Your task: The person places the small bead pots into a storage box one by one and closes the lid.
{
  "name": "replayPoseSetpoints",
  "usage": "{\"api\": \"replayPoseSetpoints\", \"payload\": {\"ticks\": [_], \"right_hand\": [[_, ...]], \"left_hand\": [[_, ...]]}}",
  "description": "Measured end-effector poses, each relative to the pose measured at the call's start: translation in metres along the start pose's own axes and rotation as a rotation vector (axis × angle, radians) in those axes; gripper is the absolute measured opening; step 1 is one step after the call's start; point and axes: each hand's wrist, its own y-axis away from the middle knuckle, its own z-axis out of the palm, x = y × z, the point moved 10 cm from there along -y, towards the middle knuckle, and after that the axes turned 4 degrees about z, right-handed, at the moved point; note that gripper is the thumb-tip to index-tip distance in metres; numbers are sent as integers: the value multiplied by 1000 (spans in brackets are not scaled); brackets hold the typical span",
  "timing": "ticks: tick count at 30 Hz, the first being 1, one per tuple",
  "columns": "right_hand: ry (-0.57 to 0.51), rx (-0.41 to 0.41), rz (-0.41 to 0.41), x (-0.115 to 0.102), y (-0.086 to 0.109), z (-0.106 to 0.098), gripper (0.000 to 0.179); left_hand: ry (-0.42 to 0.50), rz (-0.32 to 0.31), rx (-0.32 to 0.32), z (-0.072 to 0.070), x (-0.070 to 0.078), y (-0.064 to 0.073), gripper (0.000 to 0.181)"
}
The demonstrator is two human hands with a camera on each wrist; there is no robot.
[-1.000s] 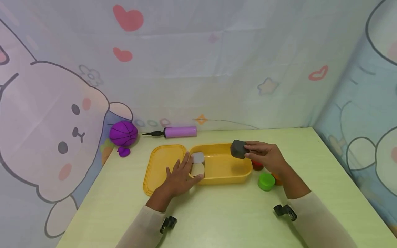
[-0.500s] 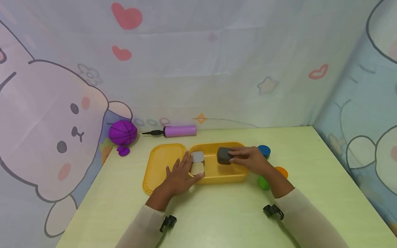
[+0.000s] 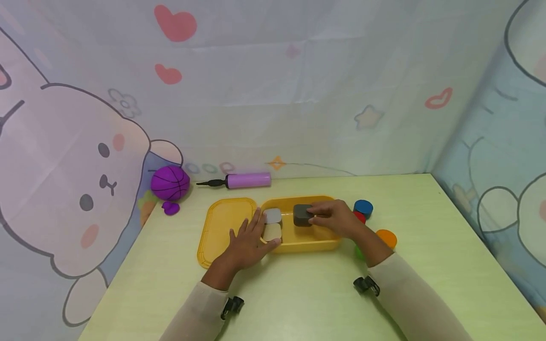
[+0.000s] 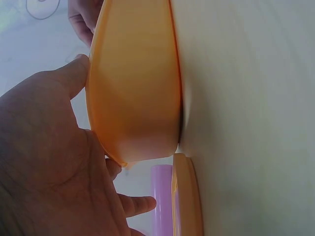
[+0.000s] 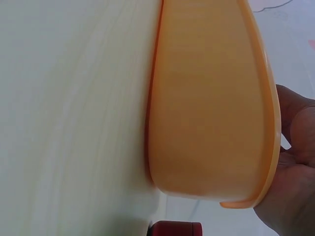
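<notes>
In the head view a yellow plastic box [image 3: 315, 245] stands on the table. My right hand [image 3: 334, 219] pinches a dark grey block [image 3: 302, 215] with rounded corners, held inside the box near its middle. Two more blocks, a light grey one [image 3: 273, 216] and a cream one [image 3: 272, 232], sit at the box's left end. My left hand [image 3: 247, 244] rests with spread, straight fingers on the left rim. The left wrist view shows its thumb and fingers touching the rim of the box [image 4: 135, 88]. From the right wrist the box wall [image 5: 211, 108] hides the dark block.
A yellow lid [image 3: 223, 222] lies left of the box. Behind are a purple hand pump [image 3: 247, 180], a purple ball [image 3: 170, 183] and a small purple duck [image 3: 170, 208]. Right of the box are blue [image 3: 363, 208], red [image 3: 359, 216], orange [image 3: 386, 238] and green [image 3: 360, 252] round tubs.
My right hand has carried the dark grey block leftward from above the box's right end and down towards its middle. The left hand has stayed on the rim.
</notes>
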Motion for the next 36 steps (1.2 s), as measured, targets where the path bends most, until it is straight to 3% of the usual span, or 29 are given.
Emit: {"api": "replayPoseSetpoints", "payload": {"ticks": [17,25,36], "right_hand": [[8,16,34,3,-22,16,30],[86,33,44,1,-29,20,29],[95,5,60,8,-35,27,29]], "left_hand": [[7,-17,-9,-1,0,2,104],[-1,-14,-3,0,0,0,104],[10,-6,-5,-1,2,2,102]]}}
